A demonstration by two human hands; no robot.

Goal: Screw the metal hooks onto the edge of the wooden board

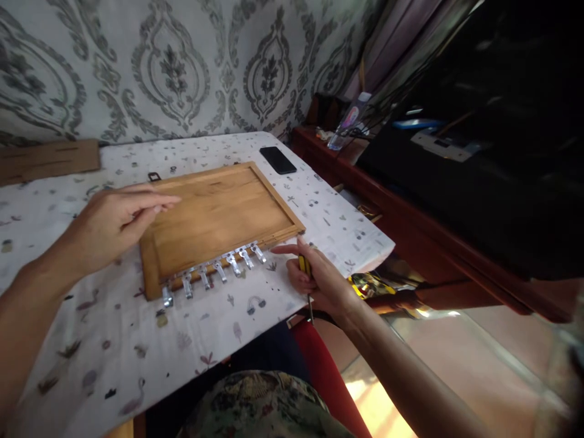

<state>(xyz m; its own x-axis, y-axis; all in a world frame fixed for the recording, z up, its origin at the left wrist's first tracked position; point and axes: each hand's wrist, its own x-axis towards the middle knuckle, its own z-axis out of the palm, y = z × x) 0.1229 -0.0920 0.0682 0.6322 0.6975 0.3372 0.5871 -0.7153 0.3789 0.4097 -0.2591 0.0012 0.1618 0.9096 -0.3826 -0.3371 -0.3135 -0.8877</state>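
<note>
A shallow framed wooden board (pixel 219 210) lies on the table, with a row of silver metal hooks (pixel 219 271) along its near edge. Above the board's left side is my left hand (pixel 114 225), thumb and fingers brought together; anything between them is too small to make out. My right hand (pixel 317 277), just off the board's near right corner, is wrapped round a screwdriver (pixel 304 265) with a yellow and black handle. Its shaft points down past the table edge, and the index finger stretches toward the hooks. A dark metal hanger (pixel 154 176) sticks out from the far edge.
A black phone (pixel 278 160) lies beyond the board on the patterned tablecloth (pixel 182 353). Brown cardboard (pixel 50 159) rests at the back left. To the right stand a reddish wooden desk (pixel 456 261), a large black screen (pixel 493 140) and a clear bottle (pixel 349 121).
</note>
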